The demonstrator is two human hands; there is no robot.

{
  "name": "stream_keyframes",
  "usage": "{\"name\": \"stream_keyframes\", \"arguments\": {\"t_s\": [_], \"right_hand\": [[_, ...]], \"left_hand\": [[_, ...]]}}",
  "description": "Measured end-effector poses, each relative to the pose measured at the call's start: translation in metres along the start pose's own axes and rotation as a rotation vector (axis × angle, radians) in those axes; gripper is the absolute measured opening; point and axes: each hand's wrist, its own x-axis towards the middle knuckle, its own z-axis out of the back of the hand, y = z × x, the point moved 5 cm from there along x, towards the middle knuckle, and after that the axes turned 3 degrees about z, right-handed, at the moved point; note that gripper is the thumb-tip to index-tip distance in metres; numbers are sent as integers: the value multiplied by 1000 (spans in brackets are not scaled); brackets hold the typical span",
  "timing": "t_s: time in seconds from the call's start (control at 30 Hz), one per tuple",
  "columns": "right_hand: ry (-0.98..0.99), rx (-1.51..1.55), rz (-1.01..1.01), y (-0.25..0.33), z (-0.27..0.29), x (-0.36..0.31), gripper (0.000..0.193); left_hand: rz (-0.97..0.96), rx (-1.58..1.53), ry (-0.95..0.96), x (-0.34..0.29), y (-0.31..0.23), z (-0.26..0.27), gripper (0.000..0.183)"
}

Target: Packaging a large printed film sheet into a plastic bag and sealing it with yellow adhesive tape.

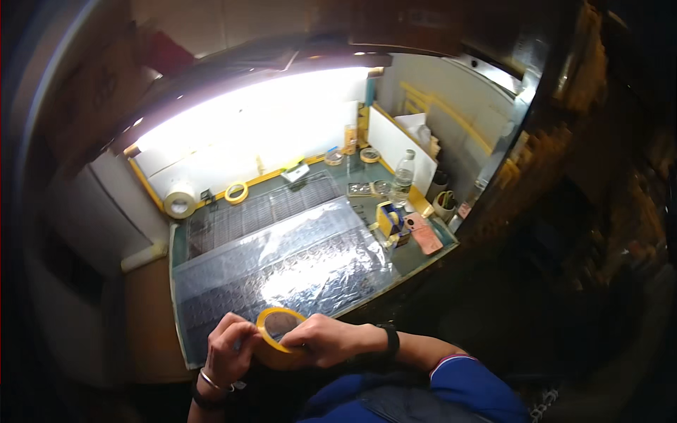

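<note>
A roll of yellow tape [281, 358] is held up at the near edge of the worktable. My right hand [324, 340] grips the roll, its thumb and fingers around the rim on the right side. On the left side of the roll, the fingers of my left hand [231, 345] are pinched together at its edge; whether they hold a tape end is too small to make out. Beyond both hands lies a shiny clear plastic sheet [310, 264] spread over a dark patterned sheet [264, 211] on the table.
Along the back stand a white roll [180, 200], a yellow tape ring [236, 192] and a small white-and-green box [295, 171]. To the right are a clear bottle [403, 176], a blue-and-yellow tape dispenser [389, 218], a pink phone [423, 234] and a cup with tools [444, 203].
</note>
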Motion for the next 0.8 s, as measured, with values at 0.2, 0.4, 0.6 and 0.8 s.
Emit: {"name": "stream_keyframes", "arguments": {"t_s": [0.2, 0.4, 0.6, 0.8], "right_hand": [[-8, -4, -70, -7, 2, -5, 29], [-130, -33, -156, -13, 24, -12, 29], [-25, 33, -163, -2, 12, -1, 31], [10, 20, -164, 3, 6, 3, 31]], "left_hand": [[-36, 34, 82, 1, 1, -14, 15], [53, -310, -172, -8, 5, -15, 14], [159, -460, -169, -14, 22, -26, 33], [225, -638, -229, -25, 30, -29, 22]]}}
